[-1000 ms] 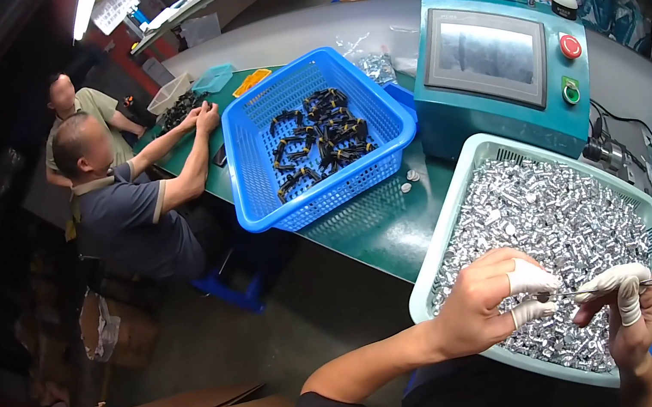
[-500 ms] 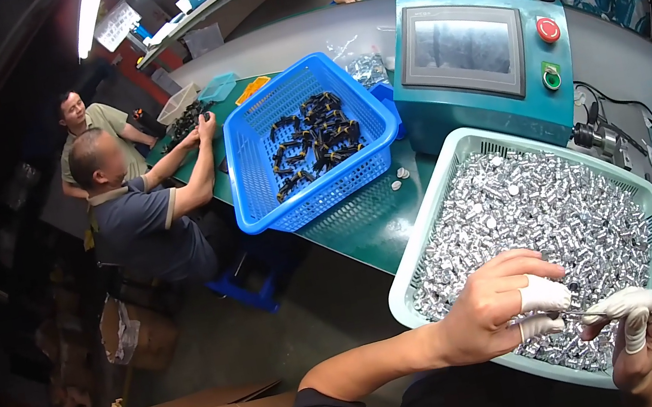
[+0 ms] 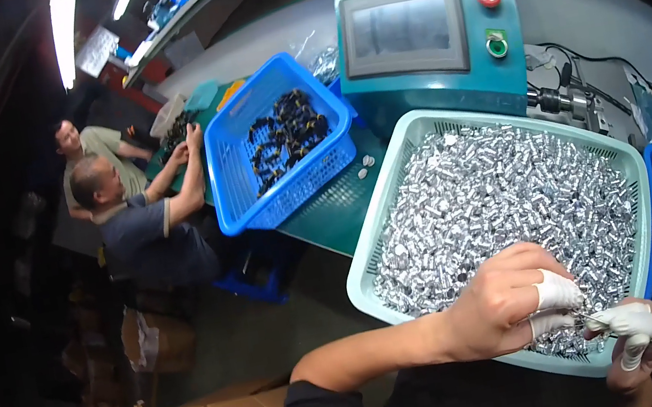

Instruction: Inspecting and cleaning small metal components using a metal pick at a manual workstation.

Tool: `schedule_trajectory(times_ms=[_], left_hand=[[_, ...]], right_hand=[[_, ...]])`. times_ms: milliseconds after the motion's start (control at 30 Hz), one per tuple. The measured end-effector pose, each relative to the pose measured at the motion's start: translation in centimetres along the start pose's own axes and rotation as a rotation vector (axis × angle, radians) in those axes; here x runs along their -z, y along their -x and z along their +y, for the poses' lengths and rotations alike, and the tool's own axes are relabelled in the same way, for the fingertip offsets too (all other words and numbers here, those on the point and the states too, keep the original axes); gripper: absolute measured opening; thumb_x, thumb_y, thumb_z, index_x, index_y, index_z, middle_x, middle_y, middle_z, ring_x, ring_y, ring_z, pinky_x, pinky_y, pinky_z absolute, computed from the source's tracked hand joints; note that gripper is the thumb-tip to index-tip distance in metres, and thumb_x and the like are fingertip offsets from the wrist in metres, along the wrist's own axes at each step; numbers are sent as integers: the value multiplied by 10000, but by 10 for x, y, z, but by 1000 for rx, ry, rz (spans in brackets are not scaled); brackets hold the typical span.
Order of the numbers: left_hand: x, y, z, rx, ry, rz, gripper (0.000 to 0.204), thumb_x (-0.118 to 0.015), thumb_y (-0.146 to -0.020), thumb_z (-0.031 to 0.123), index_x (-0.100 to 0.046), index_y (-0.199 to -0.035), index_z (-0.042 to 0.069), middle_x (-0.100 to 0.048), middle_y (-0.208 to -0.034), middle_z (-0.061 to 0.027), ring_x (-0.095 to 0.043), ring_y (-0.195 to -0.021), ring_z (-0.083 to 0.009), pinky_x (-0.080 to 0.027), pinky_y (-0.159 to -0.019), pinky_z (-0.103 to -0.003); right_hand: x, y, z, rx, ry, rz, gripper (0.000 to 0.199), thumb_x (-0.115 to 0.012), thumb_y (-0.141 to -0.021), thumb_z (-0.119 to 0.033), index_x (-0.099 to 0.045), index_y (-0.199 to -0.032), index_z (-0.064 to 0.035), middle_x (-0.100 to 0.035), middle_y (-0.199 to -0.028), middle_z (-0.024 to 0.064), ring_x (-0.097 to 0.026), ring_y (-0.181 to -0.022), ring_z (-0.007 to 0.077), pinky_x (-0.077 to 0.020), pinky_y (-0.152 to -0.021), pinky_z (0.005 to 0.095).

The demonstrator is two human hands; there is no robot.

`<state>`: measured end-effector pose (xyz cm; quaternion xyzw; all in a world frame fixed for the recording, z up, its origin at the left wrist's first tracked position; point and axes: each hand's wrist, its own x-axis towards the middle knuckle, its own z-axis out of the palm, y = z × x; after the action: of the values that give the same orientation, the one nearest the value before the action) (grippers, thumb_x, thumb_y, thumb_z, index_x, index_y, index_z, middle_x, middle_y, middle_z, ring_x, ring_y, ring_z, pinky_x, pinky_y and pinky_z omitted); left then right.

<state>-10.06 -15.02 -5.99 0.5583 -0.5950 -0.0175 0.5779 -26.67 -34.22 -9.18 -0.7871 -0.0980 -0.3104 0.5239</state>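
Both hands (image 3: 573, 317) over silver-part basket (image 3: 375, 234)

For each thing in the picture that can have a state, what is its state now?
Pale green basket: nearly full of small silver metal parts.
Blue basket: partly filled with black parts.
Machine screen: blank grey.
Left hand: fingertips in white covers, pinching over the silver parts.
Right hand: fingertips covered, closed on a small part.
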Motion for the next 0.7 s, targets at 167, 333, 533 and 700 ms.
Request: schedule_trajectory(times_ms=[167,333,533,700], left_hand=[[-20,-3,-7,47,31,-13,276,-773,-765,86,-679,-1005,-11,-694,-956,-120,-660,-898,-293,-515,-765,-398],[-26,-7,-8,43,9,-58,260,-766,-775,90,-680,-1000,-6,-693,-958,-118,-656,-907,-283,-509,-787,-400],[-23,2,-4,101,-26,-39,238,-763,-784,98,-681,-986,5,-695,-963,-106,-655,-926,-271,-497,-837,-404],[-3,24,1,206,-99,-10,233,-773,-774,101,-690,-978,28,-700,-979,-99,-658,-916,-268,-494,-855,-402]], right_hand=[[10,11,2,12,79,100,365,-469,-1002,-372,-520,-943,-15,-587,-810,129,-566,-546,172,-467,-441,268],[19,15,5,-111,-60,95,372,-476,-1000,-360,-514,-937,5,-565,-751,132,-566,-523,175,-487,-437,266],[11,11,8,-163,-97,98,393,-469,-1002,-382,-510,-922,1,-566,-735,124,-554,-509,167,-473,-432,264],[23,14,3,-69,-195,355,389,-427,-1020,-381,-501,-905,-16,-599,-783,155,-533,-555,161,-418,-431,236]])
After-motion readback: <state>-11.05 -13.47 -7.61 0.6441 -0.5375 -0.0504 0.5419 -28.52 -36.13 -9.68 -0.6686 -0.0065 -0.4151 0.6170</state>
